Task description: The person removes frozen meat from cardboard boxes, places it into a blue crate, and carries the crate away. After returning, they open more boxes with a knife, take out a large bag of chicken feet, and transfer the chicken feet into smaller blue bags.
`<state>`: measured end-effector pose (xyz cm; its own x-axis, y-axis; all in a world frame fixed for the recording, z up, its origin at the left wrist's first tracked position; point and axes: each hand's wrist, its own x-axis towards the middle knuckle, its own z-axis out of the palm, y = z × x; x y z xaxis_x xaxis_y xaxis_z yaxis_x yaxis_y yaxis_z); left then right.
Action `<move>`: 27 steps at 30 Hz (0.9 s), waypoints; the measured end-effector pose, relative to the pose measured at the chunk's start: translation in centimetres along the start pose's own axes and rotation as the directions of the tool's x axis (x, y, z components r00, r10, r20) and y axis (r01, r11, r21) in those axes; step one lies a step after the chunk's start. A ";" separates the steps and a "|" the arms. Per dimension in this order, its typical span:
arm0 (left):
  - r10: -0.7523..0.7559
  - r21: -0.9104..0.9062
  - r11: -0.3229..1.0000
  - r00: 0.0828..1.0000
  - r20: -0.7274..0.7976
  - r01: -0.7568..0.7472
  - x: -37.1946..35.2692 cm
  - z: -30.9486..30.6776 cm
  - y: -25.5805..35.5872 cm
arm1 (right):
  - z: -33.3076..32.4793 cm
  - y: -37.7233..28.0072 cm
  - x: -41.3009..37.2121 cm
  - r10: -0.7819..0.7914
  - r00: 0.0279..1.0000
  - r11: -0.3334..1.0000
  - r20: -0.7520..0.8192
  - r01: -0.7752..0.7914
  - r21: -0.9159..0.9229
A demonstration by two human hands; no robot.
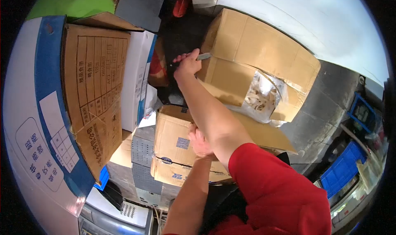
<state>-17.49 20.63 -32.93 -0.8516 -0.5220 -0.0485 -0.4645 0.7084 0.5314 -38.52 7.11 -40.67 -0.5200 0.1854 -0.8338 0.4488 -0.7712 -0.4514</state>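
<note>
Silver knife (203, 56), in right hand (188, 64), by carton (268, 39)

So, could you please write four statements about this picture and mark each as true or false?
1. The left hand grips a knife. False: it is on the brown cardboard box with blue printing.
2. The right hand holds a tool with a flat grey blade. True.
3. A clear plastic bag lies in the large open brown cardboard box. True.
4. The short fabric sleeve is blue. False: it is red.
</note>
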 end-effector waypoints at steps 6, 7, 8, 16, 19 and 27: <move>-0.082 -0.011 0.996 0.986 0.142 0.084 -0.8 0.5 -0.8 | 2.9 -2.2 -1.7 0.191 0.976 0.971 -0.106 -0.172 0.167; -0.078 -0.013 0.997 0.985 0.151 0.081 -1.2 0.5 -0.8 | 3.4 -2.8 -2.2 0.239 0.966 0.950 -0.100 -0.211 0.232; -0.194 -0.115 0.970 0.967 0.165 0.214 -1.4 0.5 -0.8 | 3.9 -3.6 -2.8 0.282 0.956 0.923 -0.086 -0.245 0.297; 0.048 0.039 0.998 0.996 0.076 -0.051 0.5 -0.3 0.6 | 12.9 -10.4 -12.9 0.279 0.778 0.955 0.563 -0.163 -0.247; 0.192 0.023 0.981 0.977 -0.090 -0.190 2.0 -1.1 1.9 | 6.7 -12.5 -10.6 0.160 0.817 0.871 0.554 0.147 -0.469; 0.251 0.023 0.968 0.968 -0.020 -0.251 1.8 -1.5 1.5 | -23.2 -33.5 -1.1 -0.111 0.967 0.006 0.228 0.230 -0.973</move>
<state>-19.35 20.04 -30.90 -0.9359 -0.3368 0.1035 -0.2416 0.8272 0.5072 -36.11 46.86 -31.97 -0.7181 0.1261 -0.6844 0.5905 0.6308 -0.5033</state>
